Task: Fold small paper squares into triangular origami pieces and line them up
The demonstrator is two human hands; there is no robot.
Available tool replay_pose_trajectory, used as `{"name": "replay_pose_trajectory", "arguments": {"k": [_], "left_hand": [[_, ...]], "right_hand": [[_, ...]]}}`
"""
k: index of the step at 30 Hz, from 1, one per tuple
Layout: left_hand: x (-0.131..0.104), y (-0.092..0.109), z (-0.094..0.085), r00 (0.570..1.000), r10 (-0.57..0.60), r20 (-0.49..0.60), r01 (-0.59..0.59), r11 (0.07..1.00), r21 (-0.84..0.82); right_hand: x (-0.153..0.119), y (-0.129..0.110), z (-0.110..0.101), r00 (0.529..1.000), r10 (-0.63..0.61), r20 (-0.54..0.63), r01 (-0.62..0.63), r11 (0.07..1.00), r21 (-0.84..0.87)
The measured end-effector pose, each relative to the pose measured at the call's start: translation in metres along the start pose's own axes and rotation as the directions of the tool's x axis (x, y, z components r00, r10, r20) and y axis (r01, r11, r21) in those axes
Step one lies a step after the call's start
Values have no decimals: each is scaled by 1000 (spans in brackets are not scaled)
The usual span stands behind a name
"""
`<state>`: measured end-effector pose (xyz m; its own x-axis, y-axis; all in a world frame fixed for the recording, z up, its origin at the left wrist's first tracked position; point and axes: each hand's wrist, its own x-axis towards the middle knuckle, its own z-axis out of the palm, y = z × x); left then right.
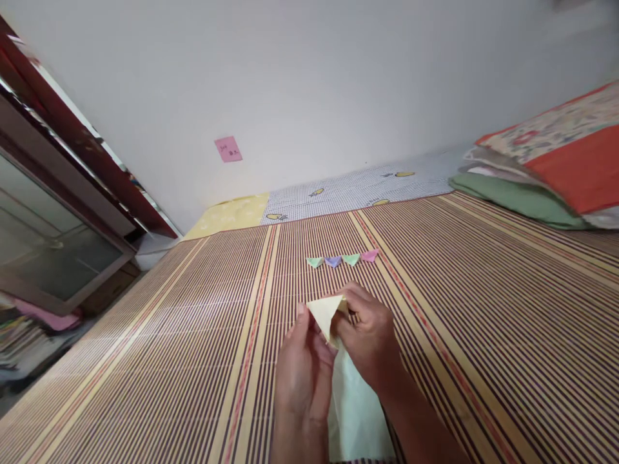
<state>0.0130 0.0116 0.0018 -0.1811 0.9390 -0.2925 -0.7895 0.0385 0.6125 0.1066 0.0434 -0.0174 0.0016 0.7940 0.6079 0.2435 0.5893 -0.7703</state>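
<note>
A pale yellow piece of folded paper (325,314), triangular in outline, is held up between my two hands. My left hand (304,364) supports its left side, thumb at the left corner and fingers behind. On the right edge, my right hand (365,328) pinches the paper, with its fingers partly inside the fold. Beyond my hands, several small folded paper triangles stand in a row: a green one (314,262), a blue-purple one (333,261), another green one (351,259) and a pink one (370,255). A pale green sheet (360,406) lies below my wrists, partly hidden by them.
A striped bamboo mat (193,361) covers the surface. Folded bedding (556,161) is piled at the far right. A patterned cloth (338,190) runs along the white wall, where a pink note (227,149) is stuck. A glass-fronted cabinet (58,238) stands at the left.
</note>
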Motion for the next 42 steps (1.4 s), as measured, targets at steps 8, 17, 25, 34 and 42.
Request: {"name": "replay_pose_trajectory", "arguments": {"k": [8, 17, 25, 34, 42], "left_hand": [[8, 8, -7, 986, -168, -8, 167, 982, -84], [13, 6, -10, 993, -99, -71, 98, 995, -17], [15, 4, -17, 975, 220, 24, -221, 973, 61], [8, -2, -8, 929, 364, -65, -357, 928, 103], [7, -2, -8, 949, 314, -30, -309, 943, 123]], "right_hand": [[3, 9, -7, 964, -224, 145, 248, 952, -178], [8, 7, -19, 942, -210, 262, 247, 962, -117], [9, 7, -25, 964, 207, 169, -231, 964, 133], [4, -7, -15, 947, 234, 222, -256, 963, 78], [1, -6, -6, 942, 301, 150, -326, 927, 185]]}}
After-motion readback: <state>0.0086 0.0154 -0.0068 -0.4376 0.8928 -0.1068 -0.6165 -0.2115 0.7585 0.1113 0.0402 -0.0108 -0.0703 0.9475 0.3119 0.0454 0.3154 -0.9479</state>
